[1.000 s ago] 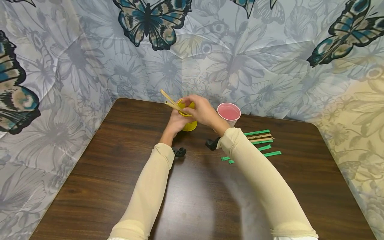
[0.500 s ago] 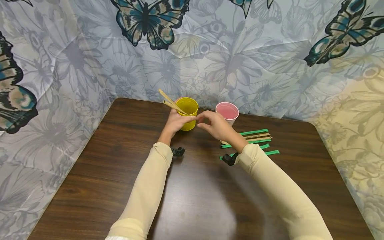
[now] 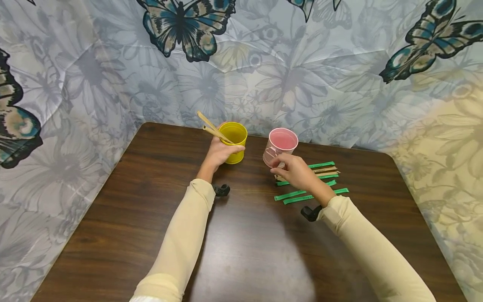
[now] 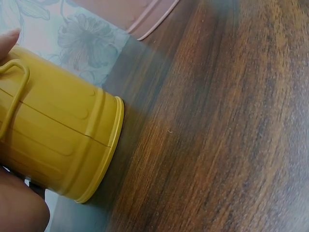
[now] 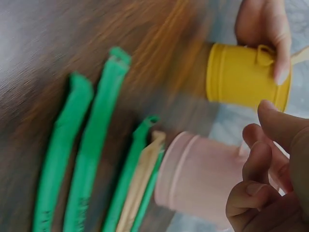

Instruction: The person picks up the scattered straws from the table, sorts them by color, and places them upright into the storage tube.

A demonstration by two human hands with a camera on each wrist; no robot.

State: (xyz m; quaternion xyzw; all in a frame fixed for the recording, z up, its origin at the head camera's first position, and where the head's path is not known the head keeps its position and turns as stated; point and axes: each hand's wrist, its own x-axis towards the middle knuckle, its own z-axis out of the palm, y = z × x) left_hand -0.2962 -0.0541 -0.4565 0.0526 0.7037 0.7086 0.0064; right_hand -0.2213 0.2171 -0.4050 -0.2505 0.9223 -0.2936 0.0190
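My left hand (image 3: 218, 153) grips a yellow metal cup (image 3: 237, 157) with a small wire handle, standing upright at the back of the table. Two slim tan paper stick packets (image 3: 209, 126) lean out over its left rim. Fingers loosely bent and holding nothing, my right hand (image 3: 298, 171) hovers in front of a pink cup (image 3: 268, 154) of the same shape. Beneath and beside that hand lie several green stick packets (image 3: 293, 200) and a few tan stick packets (image 3: 328, 173). In the right wrist view the packets (image 5: 96, 145) look flat, with crimped ends.
The dark wooden table (image 3: 151, 201) ends at a cloth backdrop (image 3: 294, 75) printed with flowers and butterflies. Both cups stand close to the table's back edge. A black wrist camera (image 3: 311, 213) hangs under the right wrist, another (image 3: 222, 190) beside the left.
My right hand has drawn away from the yellow cup's mouth and moved right, past the pink cup's front to the packets. The left hand still holds the yellow cup.
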